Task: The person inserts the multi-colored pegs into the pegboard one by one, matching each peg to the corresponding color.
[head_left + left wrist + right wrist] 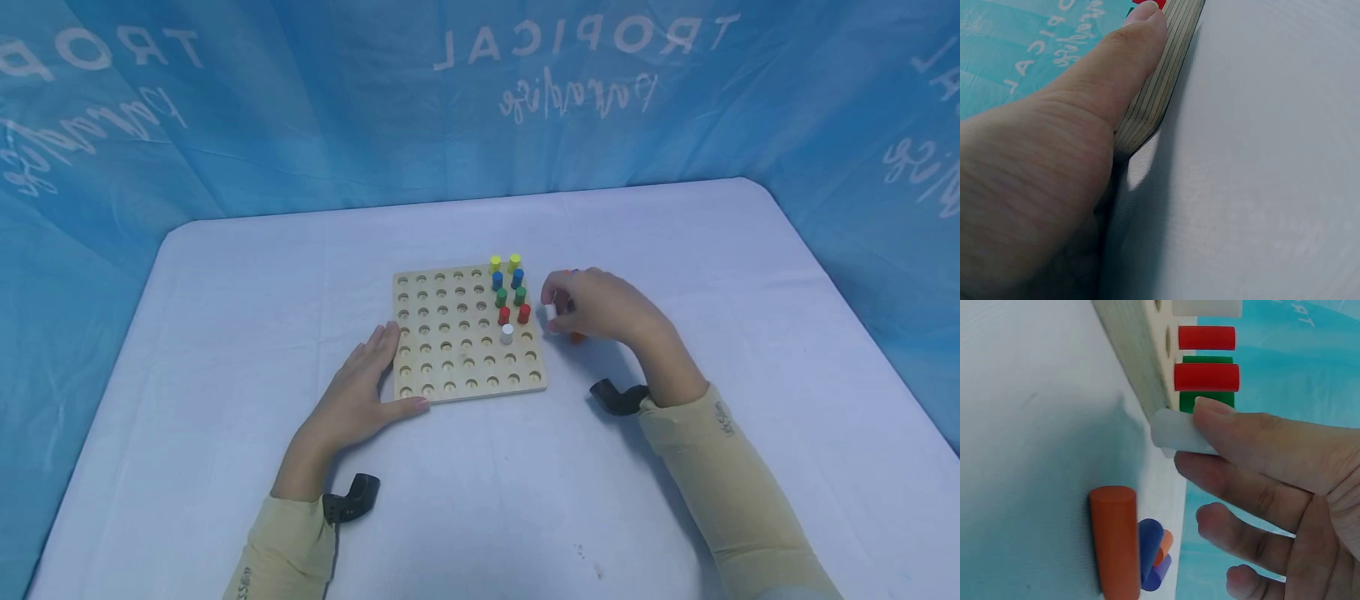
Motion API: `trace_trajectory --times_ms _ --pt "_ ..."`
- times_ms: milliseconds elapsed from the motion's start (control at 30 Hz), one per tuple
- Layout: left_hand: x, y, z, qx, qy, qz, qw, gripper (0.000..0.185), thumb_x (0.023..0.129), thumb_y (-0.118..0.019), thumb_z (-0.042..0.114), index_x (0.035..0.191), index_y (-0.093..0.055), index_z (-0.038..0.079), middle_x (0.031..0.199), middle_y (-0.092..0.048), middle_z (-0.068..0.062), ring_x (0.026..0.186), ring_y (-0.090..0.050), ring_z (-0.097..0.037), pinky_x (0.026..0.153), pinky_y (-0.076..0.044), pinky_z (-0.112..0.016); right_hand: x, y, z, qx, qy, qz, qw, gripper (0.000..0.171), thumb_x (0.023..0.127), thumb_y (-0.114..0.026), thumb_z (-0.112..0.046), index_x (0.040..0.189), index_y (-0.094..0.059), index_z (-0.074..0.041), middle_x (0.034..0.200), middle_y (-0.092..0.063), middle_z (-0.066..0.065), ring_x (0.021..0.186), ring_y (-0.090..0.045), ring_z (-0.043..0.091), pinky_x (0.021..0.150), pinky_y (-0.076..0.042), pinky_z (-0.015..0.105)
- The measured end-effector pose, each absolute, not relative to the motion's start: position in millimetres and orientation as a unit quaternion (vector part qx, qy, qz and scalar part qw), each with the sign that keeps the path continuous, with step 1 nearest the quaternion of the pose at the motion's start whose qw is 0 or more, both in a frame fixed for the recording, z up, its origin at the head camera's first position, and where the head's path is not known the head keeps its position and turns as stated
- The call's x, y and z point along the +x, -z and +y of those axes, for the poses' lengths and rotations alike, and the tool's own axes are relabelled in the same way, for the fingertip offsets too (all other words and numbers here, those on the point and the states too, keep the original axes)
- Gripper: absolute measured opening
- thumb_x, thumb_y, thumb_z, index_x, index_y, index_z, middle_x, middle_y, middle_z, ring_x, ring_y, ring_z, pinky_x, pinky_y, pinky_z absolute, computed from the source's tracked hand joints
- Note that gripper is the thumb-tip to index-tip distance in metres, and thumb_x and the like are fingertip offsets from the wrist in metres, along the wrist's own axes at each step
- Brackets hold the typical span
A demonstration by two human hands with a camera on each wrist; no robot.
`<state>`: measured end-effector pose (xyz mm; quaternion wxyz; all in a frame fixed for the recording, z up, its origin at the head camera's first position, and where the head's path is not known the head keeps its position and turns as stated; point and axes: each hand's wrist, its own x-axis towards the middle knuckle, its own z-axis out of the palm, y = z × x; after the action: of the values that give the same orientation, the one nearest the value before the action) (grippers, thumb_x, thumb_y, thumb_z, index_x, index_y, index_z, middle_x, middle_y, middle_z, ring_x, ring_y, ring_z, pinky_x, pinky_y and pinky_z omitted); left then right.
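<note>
1. Blue printed cloth (300, 108) hangs behind and to both sides of a pale worktop (225, 317), its white lettering showing in reverse.
2. Near the middle of the worktop lies a wooden pegboard (450, 350) with rows of round holes, most of them bare.
3. Pegs stand in its far right corner, in pairs: two yellow pegs (504, 263) at the back, two blue pegs (507, 278), two green pegs (510, 296), two red pegs (513, 314), then a single white peg in the board (507, 334) nearest the person.
4. The left hand (360, 396) lies flat against the board's near left corner, fingers straight along its left edge and the thumb (1129, 56) pressed along the near edge; it holds nothing.
5. The right hand (592, 304) hovers just beside the board's right edge, pinching a second white peg (1175, 432) between thumb and fingertip, close against the board's side wall.
6. Under that hand, loose on the worktop, lies an orange peg (1114, 540), with a blue one and possibly another orange behind it; the hand hides them in the head view.
7. Black wrist mounts (618, 397) sit at both cream sleeves.
</note>
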<state>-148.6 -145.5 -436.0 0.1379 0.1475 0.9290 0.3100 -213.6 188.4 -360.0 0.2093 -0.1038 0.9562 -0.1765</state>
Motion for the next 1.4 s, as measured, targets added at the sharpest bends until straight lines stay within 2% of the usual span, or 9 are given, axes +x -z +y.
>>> trace_trajectory --times_ms 300,667,1100,1400 --pt "-148 435 -145 0.144 -0.309 0.930 0.140 0.118 0.077 -0.077 0.058 0.161 -0.007 0.015 0.168 -0.008 -0.002 0.157 -0.005 -0.023 0.128 -0.005 -0.048 -208 350 184 -0.117 0.208 0.952 0.193 0.020 0.087 -0.077 -0.018 0.101 -0.062 -0.020 0.101 -0.068 0.001 0.069 -0.068 0.020 0.066 -0.053 0.031" --pt "-148 435 -145 0.146 -0.308 0.930 0.138 0.118 0.077 -0.077 0.059 0.161 -0.007 0.015 0.168 -0.007 -0.002 0.157 -0.004 -0.023 0.128 -0.005 -0.048 -204 351 175 -0.154 0.210 0.950 0.171 0.020 0.086 -0.079 -0.021 0.096 -0.062 -0.019 0.099 -0.066 0.000 0.060 -0.061 0.017 0.061 -0.052 0.031" --pt "-148 434 -145 0.141 -0.307 0.930 0.142 0.118 0.077 -0.076 0.060 0.161 -0.006 0.016 0.168 -0.007 -0.002 0.157 -0.005 -0.024 0.128 -0.005 -0.048 -205 356 171 -0.169 0.203 0.951 0.158 0.019 0.083 -0.081 -0.020 0.091 -0.064 -0.021 0.094 -0.068 -0.003 0.067 -0.059 0.017 0.058 -0.051 0.030" --pt "-148 435 -144 0.141 -0.309 0.930 0.138 0.118 0.077 -0.077 0.060 0.161 -0.007 0.016 0.168 -0.007 -0.001 0.157 -0.005 -0.023 0.128 -0.005 -0.048 -205 360 168 -0.165 0.201 0.954 0.151 0.019 0.081 -0.082 -0.019 0.090 -0.065 -0.022 0.091 -0.067 -0.005 0.070 -0.058 0.018 0.068 -0.047 0.032"
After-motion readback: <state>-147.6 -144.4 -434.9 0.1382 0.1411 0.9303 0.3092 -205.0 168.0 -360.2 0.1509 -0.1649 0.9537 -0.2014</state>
